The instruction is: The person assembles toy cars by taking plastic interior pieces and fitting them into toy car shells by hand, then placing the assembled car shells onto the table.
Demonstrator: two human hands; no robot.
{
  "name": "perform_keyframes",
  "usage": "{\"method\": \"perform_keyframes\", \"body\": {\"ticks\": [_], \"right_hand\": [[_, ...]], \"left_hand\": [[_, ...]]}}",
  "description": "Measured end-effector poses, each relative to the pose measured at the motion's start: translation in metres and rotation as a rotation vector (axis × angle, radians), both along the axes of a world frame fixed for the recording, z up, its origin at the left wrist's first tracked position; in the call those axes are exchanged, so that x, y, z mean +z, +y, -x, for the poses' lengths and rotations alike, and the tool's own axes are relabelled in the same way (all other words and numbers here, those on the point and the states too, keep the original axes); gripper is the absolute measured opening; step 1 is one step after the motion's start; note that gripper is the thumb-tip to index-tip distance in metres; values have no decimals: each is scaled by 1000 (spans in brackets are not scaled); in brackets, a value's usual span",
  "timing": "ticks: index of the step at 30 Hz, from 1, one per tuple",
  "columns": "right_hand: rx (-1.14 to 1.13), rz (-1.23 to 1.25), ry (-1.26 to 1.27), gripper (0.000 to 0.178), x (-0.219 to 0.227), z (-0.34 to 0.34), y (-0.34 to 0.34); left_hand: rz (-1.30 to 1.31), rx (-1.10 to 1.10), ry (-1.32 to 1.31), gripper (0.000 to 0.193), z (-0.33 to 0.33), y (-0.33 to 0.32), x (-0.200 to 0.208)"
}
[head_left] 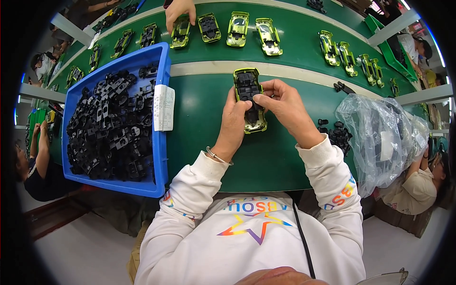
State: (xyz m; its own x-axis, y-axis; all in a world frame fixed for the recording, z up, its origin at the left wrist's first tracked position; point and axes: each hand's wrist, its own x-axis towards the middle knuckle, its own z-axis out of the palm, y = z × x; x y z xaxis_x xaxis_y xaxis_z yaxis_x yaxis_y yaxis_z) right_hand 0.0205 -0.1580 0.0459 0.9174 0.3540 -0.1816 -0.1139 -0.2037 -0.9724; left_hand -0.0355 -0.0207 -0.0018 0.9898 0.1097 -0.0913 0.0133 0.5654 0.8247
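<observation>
A toy car body shell (257, 124), shiny yellow-green with a black interior part (247, 81) set in it, is held over the green table between both my hands. My left hand (232, 118) closes round its left side, the thumb lying on the black part. From the right, my right hand (284, 105) grips the shell's edge and its thumb presses on the black part near the middle. My fingers hide some of the shell's sides.
To the left stands a blue bin (163, 142) heaped with black plastic parts (109, 123). Loose black parts (340, 135) and a clear plastic bag (380, 137) lie right. Several green car shells (237, 29) line the far strip, where another person's hand (179, 12) touches one.
</observation>
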Motion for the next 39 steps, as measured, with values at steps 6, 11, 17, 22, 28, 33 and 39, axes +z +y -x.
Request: {"method": "perform_keyframes", "body": {"ticks": [6, 11, 17, 22, 28, 33, 39], "right_hand": [[-3, -86, 89, 37, 9, -5, -10], [-136, -93, 31, 28, 8, -65, -48], [-394, -7, -37, 25, -8, -170, -76], [-399, 29, -64, 29, -27, -221, -64], [-357, 515, -491, 37, -48, -240, -71], [-213, 832, -904, 55, -11, -182, 2], [-69, 975, -924, 82, -48, -179, 51]], "left_hand": [[-26, -41, -75, 55, -1, -1, 6], [-1, -28, -64, 69, 0, 2, 14], [-90, -20, 0, 58, -3, 8, 12], [-76, 5, 8, 52, -6, 7, 10], [-64, -10, 18, 50, -9, 8, 9], [-57, 35, 22, 48, -5, 15, 6], [-25, 101, -71, 41, -9, 13, -6]]}}
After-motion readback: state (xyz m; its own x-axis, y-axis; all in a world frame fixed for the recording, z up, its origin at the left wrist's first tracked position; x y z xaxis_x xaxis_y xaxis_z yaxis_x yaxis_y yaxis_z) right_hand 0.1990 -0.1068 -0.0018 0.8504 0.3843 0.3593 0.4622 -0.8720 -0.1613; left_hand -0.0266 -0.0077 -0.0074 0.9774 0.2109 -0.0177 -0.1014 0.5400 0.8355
